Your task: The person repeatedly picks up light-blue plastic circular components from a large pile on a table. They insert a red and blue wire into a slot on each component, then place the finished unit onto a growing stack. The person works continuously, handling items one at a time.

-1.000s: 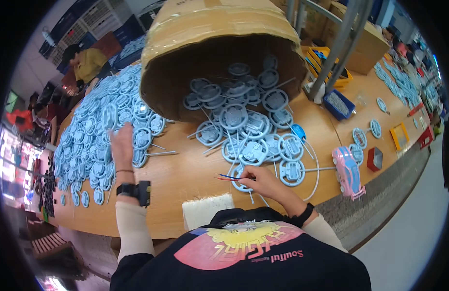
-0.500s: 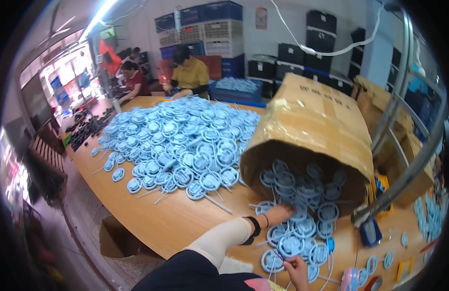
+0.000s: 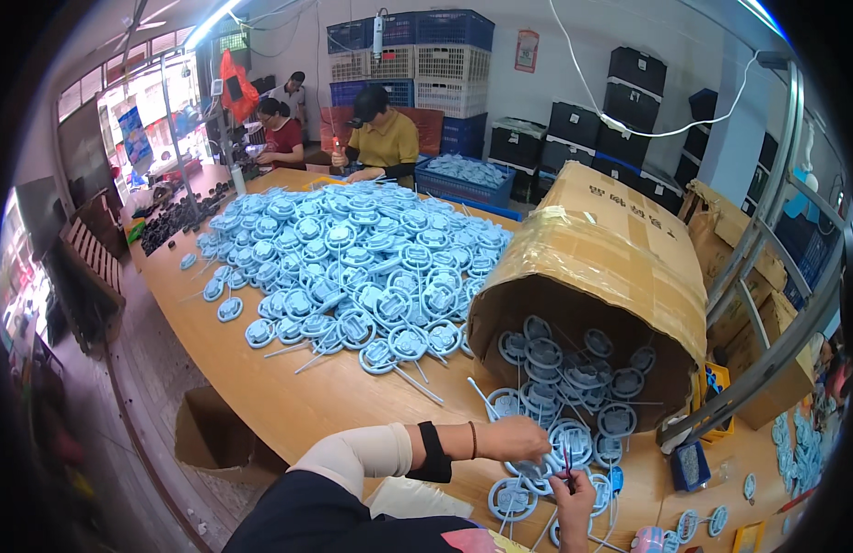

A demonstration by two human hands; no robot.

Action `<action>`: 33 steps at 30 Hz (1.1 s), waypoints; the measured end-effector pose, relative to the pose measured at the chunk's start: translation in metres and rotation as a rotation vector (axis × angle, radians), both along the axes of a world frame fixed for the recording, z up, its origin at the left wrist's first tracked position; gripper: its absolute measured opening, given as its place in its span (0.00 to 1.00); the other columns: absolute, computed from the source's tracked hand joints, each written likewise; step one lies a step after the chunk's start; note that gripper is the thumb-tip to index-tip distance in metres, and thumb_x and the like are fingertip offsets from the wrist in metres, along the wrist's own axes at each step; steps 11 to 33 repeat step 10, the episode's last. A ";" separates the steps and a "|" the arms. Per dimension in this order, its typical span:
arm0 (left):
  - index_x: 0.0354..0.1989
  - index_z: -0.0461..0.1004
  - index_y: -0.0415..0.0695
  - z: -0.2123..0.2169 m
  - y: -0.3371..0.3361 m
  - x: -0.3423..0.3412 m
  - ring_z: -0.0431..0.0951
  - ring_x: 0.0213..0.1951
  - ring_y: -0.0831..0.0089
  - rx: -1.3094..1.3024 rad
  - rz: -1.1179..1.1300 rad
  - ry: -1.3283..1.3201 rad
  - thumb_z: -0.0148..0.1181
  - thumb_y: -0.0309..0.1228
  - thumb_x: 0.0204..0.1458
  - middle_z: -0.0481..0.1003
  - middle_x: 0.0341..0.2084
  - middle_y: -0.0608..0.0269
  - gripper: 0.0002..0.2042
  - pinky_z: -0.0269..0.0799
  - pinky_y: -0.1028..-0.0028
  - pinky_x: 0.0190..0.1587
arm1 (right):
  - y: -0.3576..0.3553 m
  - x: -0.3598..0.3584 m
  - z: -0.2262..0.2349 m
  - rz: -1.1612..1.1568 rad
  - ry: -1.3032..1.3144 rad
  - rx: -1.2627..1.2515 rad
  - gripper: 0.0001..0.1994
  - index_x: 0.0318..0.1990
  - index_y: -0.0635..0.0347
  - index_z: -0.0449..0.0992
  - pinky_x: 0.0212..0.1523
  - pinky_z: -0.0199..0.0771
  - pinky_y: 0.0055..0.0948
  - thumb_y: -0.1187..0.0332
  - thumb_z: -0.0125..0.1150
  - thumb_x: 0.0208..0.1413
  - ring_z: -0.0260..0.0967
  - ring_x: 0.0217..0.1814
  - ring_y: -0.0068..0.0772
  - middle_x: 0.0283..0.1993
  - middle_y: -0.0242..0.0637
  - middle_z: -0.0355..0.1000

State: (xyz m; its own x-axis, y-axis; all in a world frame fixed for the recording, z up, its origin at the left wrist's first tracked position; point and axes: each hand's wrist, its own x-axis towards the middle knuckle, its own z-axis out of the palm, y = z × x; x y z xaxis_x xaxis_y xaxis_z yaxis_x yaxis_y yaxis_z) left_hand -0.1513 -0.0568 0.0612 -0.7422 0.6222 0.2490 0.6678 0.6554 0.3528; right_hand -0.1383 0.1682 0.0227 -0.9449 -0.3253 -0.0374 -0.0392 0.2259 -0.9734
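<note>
Blue plastic parts lie under left hand, touching it.

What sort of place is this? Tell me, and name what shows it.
Most likely a small factory assembly workshop. A long wooden workbench carries a heap of identical light-blue round plastic parts, more spill from a tipped cardboard box, and stacked plastic crates line the back wall where other workers sit.

You see a bright, evenly lit scene; ceiling tube light glares upper left; fisheye bends edges, corners black.
</note>
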 end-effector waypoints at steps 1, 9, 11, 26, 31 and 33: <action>0.26 0.70 0.42 0.003 0.001 0.005 0.73 0.28 0.57 0.009 -0.002 0.012 0.57 0.35 0.42 0.69 0.20 0.57 0.09 0.66 0.61 0.29 | -0.003 0.003 0.003 -0.022 0.025 -0.050 0.13 0.36 0.64 0.67 0.20 0.47 0.14 0.78 0.63 0.42 0.50 0.21 0.10 0.21 0.20 0.59; 0.25 0.70 0.42 0.021 0.010 0.030 0.73 0.33 0.59 0.050 -0.027 0.107 0.57 0.34 0.41 0.70 0.22 0.57 0.08 0.66 0.65 0.38 | -0.007 0.014 0.010 0.043 0.083 0.001 0.09 0.33 0.64 0.70 0.21 0.52 0.14 0.77 0.62 0.44 0.54 0.21 0.10 0.21 0.23 0.64; 0.25 0.70 0.42 0.023 0.009 0.030 0.73 0.33 0.59 0.048 -0.025 0.114 0.57 0.34 0.41 0.70 0.22 0.57 0.08 0.66 0.65 0.38 | -0.006 0.014 0.014 0.047 0.094 0.045 0.10 0.36 0.64 0.69 0.22 0.55 0.13 0.76 0.61 0.45 0.58 0.23 0.11 0.23 0.26 0.67; 0.25 0.70 0.42 0.023 0.009 0.030 0.73 0.33 0.59 0.048 -0.025 0.114 0.57 0.34 0.41 0.70 0.22 0.57 0.08 0.66 0.65 0.38 | -0.006 0.014 0.014 0.047 0.094 0.045 0.10 0.36 0.64 0.69 0.22 0.55 0.13 0.76 0.61 0.45 0.58 0.23 0.11 0.23 0.26 0.67; 0.25 0.70 0.42 0.023 0.009 0.030 0.73 0.33 0.59 0.048 -0.025 0.114 0.57 0.34 0.41 0.70 0.22 0.57 0.08 0.66 0.65 0.38 | -0.006 0.014 0.014 0.047 0.094 0.045 0.10 0.36 0.64 0.69 0.22 0.55 0.13 0.76 0.61 0.45 0.58 0.23 0.11 0.23 0.26 0.67; 0.25 0.70 0.42 0.023 0.009 0.030 0.73 0.33 0.59 0.048 -0.025 0.114 0.57 0.34 0.41 0.70 0.22 0.57 0.08 0.66 0.65 0.38 | -0.006 0.014 0.014 0.047 0.094 0.045 0.10 0.36 0.64 0.69 0.22 0.55 0.13 0.76 0.61 0.45 0.58 0.23 0.11 0.23 0.26 0.67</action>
